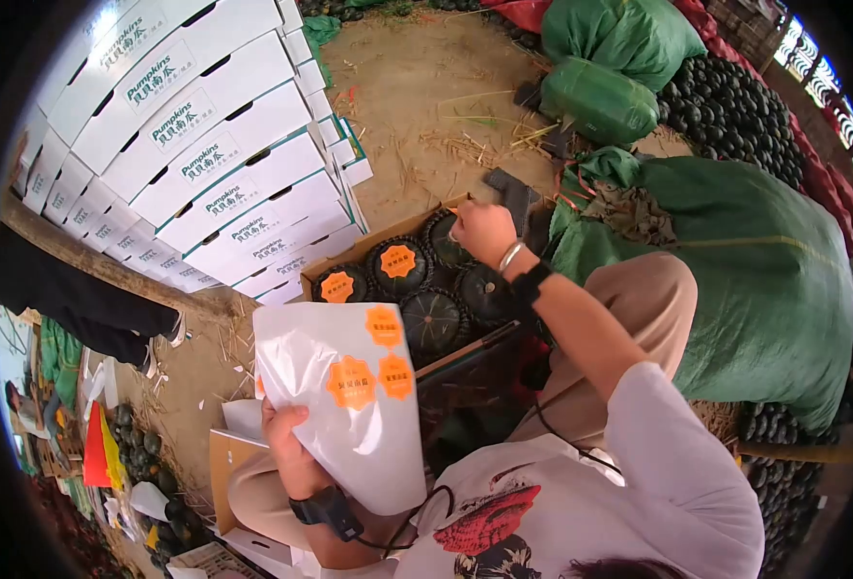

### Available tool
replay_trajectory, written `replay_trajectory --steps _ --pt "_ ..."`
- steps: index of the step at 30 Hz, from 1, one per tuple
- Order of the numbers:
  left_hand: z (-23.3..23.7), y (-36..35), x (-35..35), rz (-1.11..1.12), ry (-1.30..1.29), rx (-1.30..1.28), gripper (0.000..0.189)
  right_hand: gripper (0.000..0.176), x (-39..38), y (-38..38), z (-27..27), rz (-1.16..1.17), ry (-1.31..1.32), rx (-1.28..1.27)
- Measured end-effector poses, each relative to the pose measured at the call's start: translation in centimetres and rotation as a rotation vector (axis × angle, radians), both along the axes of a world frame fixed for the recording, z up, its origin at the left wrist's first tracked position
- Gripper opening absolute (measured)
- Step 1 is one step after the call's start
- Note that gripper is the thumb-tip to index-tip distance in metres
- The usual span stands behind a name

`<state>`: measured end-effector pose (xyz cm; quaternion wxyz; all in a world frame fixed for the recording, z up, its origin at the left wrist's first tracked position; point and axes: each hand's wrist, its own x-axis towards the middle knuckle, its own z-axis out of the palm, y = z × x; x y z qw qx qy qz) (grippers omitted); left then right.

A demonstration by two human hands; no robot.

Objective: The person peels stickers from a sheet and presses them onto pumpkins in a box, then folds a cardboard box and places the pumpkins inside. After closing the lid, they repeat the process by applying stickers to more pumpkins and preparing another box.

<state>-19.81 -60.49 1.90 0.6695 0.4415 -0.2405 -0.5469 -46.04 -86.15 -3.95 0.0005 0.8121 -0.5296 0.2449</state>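
My left hand (289, 446) grips a glossy white sticker sheet (296, 352) by its left side. Several orange scalloped stickers (352, 382) remain along its upper right part. In front of me an open cardboard box (465, 347) holds several dark green pumpkins in black netted sleeves. Two of them, the left pumpkin (339, 286) and the one beside it (399, 265), carry orange stickers. The near pumpkin (432, 322) and the right one (487, 293) show bare tops. Over the far pumpkin (446, 241) my right hand (485, 232) is closed, an orange sticker edge peeking out at its fingertips.
Stacked white printed cartons (223, 164) rise at the left, close to the box. Large green sacks (735, 270) bulge at the right, beside heaped dark pumpkins (730, 116). A person's dark-trousered leg (88, 289) shows at far left. Straw litters the dirt floor (417, 96).
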Motion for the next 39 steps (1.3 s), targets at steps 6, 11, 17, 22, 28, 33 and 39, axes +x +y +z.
replay_trajectory --steps 6,11,17,22,28,33,39 --pt "-0.1 -0.8 -0.5 0.058 0.032 0.018 0.052 0.014 1.0 -1.0 -6.1 0.256 0.353 0.043" --pt "-0.9 -0.5 0.3 0.093 0.016 0.053 0.048 0.021 -0.2 -2.2 -4.9 0.291 0.390 0.252" --pt "-0.8 -0.7 0.0 0.102 -0.038 0.128 0.049 0.066 1.2 -1.3 -6.9 0.029 0.285 0.248" --pt "0.1 -0.8 -0.9 0.175 -0.019 0.145 0.048 0.075 0.5 -1.2 -5.0 0.126 0.341 0.400" --pt "1.7 -1.1 -2.1 0.255 -0.037 0.190 0.039 0.070 -0.8 -3.3 -5.5 0.378 0.353 0.392" --pt "-0.5 -1.5 0.4 0.183 -0.024 0.091 0.042 0.065 -1.3 -2.7 -5.0 0.389 0.407 0.348" --pt "-0.5 0.0 1.0 0.121 0.022 -0.051 0.040 0.036 2.8 4.7 3.1 0.254 0.836 0.490"
